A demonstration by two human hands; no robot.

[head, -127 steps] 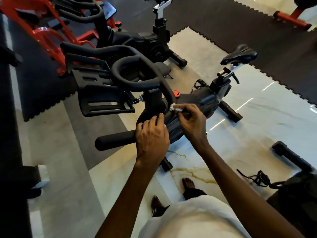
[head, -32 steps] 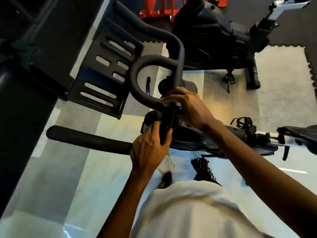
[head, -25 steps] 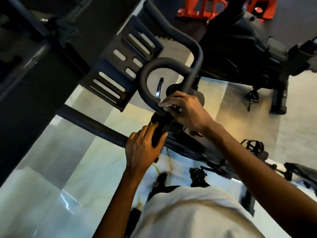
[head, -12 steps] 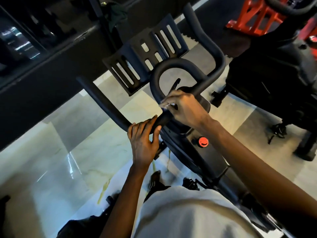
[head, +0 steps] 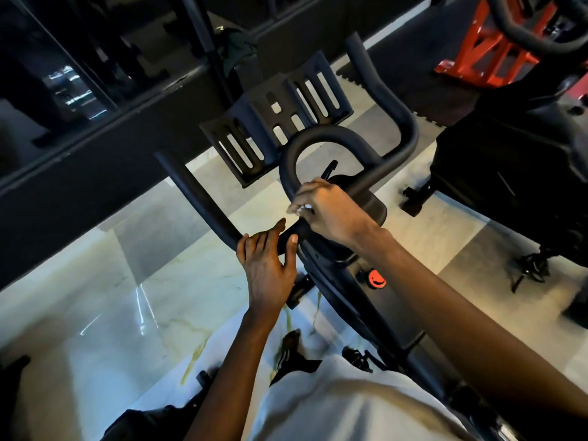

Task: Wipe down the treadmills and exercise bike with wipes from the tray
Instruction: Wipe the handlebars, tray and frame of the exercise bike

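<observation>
A black exercise bike (head: 331, 144) stands right in front of me, its looped handlebar and slotted tablet holder (head: 273, 122) at centre. My left hand (head: 267, 265) grips the near handlebar bar, fingers curled over it. My right hand (head: 327, 211) pinches a small white wipe (head: 304, 207) against the inner loop of the handlebar; only a sliver of the wipe shows between the fingers. A red knob (head: 377, 279) sits on the bike frame below my right wrist.
A second black bike (head: 515, 186) stands close on the right, with red equipment (head: 477, 62) behind it. A dark treadmill or frame (head: 95, 138) runs along the left. The floor is glossy marble (head: 95, 313) with black mats at the back.
The view has swung round the bike over the last second. My right hand with the wipe slid slightly along the handlebar loop; my left hand kept hold of the bar.
</observation>
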